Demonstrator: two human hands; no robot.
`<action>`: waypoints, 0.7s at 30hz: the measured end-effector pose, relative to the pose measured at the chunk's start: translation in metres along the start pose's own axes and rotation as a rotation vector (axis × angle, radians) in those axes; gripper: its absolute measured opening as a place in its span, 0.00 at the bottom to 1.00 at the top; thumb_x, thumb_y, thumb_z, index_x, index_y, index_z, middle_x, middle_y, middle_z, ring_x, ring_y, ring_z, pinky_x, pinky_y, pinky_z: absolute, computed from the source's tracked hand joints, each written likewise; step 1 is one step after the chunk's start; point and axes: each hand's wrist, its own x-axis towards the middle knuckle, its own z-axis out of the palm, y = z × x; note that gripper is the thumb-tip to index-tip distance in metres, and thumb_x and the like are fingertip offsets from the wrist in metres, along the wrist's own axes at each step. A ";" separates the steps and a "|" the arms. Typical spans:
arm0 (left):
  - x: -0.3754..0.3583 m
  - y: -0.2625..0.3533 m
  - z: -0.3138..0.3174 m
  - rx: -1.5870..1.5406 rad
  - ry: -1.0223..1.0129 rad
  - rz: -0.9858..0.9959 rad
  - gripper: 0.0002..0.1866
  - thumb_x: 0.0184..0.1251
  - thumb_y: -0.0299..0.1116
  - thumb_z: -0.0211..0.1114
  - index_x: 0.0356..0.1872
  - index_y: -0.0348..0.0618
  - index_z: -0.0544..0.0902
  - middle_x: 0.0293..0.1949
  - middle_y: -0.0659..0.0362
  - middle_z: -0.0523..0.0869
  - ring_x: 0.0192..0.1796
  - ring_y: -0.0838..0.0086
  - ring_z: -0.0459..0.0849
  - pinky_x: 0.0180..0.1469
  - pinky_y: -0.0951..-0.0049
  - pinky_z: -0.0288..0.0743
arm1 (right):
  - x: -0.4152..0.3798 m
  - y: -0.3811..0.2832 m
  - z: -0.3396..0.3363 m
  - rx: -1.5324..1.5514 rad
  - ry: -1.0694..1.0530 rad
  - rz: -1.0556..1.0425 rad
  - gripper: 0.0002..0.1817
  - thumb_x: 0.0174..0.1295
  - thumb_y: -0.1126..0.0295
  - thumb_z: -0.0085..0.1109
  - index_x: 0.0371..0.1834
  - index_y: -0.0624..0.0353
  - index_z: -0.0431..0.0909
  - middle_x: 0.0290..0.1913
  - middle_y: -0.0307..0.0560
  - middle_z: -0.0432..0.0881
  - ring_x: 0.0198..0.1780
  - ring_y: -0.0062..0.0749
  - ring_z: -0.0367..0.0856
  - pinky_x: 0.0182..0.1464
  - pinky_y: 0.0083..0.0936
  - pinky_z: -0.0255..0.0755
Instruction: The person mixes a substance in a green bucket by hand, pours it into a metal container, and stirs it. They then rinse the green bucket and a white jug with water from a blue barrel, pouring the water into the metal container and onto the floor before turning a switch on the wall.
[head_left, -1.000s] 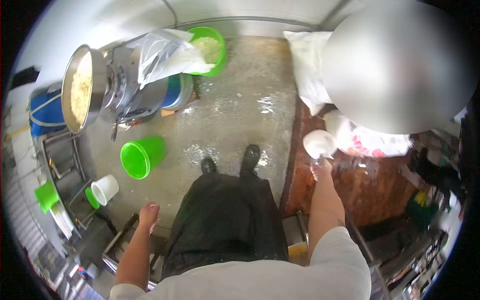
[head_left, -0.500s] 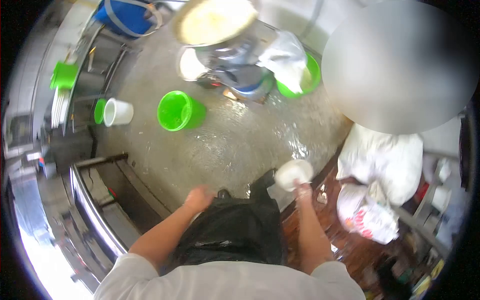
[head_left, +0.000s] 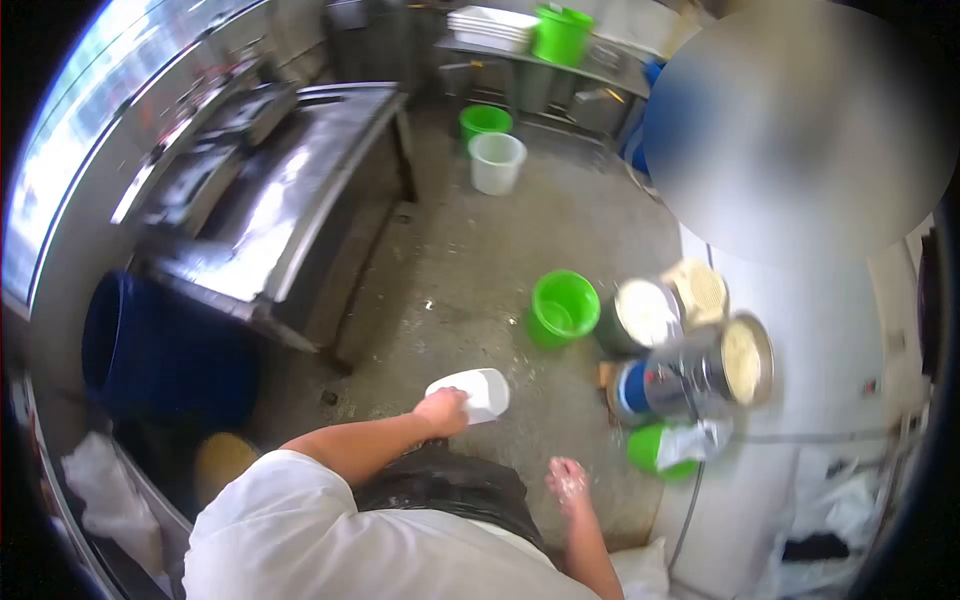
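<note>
My left hand (head_left: 443,410) grips the edge of a white scoop-like container (head_left: 487,392), held over the floor left of centre. White residue coats my right hand (head_left: 569,483), which is low and right of centre, its fingers loosely bent and apart with nothing visible in them. Beyond my right hand is a green bucket (head_left: 563,310) on the floor. To its right are a pot with white contents (head_left: 647,312) and a metal bowl (head_left: 742,360) holding pale yellowish contents.
On the left is a metal table (head_left: 290,215), with a large blue barrel (head_left: 170,350) nearer me. A white bucket (head_left: 497,164) and another green bucket (head_left: 485,121) stand farther off. At the right, a green tub (head_left: 662,452) has plastic over it. A cable runs along the floor.
The white container has passed from my right hand to my left. My view has swung left, bringing the metal table and blue barrel into sight.
</note>
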 end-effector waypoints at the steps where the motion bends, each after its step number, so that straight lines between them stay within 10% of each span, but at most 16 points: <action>1: -0.019 -0.042 -0.010 -0.112 0.046 -0.172 0.27 0.63 0.42 0.66 0.60 0.37 0.85 0.56 0.40 0.88 0.62 0.48 0.86 0.67 0.52 0.78 | 0.004 0.007 -0.002 -0.157 0.010 -0.037 0.17 0.72 0.53 0.69 0.44 0.58 0.87 0.38 0.43 0.87 0.37 0.26 0.84 0.36 0.32 0.79; 5: -0.127 -0.183 -0.045 -0.240 0.141 -0.674 0.27 0.64 0.44 0.67 0.60 0.38 0.85 0.55 0.41 0.89 0.60 0.47 0.88 0.66 0.52 0.80 | 0.019 0.014 0.000 -0.935 -0.015 -0.417 0.21 0.67 0.52 0.66 0.31 0.62 0.84 0.30 0.52 0.82 0.30 0.37 0.81 0.35 0.43 0.75; 11: -0.272 -0.311 -0.016 -0.414 0.790 -1.172 0.22 0.62 0.39 0.69 0.51 0.31 0.84 0.47 0.36 0.90 0.53 0.40 0.89 0.61 0.49 0.81 | 0.093 0.095 -0.032 -0.876 -0.268 0.101 0.22 0.69 0.50 0.62 0.36 0.62 0.86 0.40 0.60 0.87 0.41 0.55 0.86 0.47 0.49 0.78; 13: -0.300 -0.328 -0.018 -0.433 0.940 -1.220 0.23 0.62 0.40 0.69 0.50 0.29 0.85 0.47 0.35 0.90 0.53 0.40 0.88 0.60 0.48 0.81 | 0.106 0.096 -0.047 -0.526 -0.574 -0.166 0.11 0.69 0.65 0.66 0.30 0.59 0.86 0.31 0.43 0.88 0.30 0.33 0.83 0.39 0.33 0.79; 21: -0.341 -0.366 -0.075 -1.088 1.242 -1.498 0.26 0.63 0.36 0.70 0.58 0.29 0.84 0.53 0.42 0.91 0.56 0.55 0.91 0.62 0.59 0.81 | 0.214 0.040 0.136 -1.515 -0.759 -0.224 0.13 0.69 0.61 0.58 0.34 0.55 0.88 0.36 0.49 0.91 0.40 0.42 0.89 0.45 0.42 0.82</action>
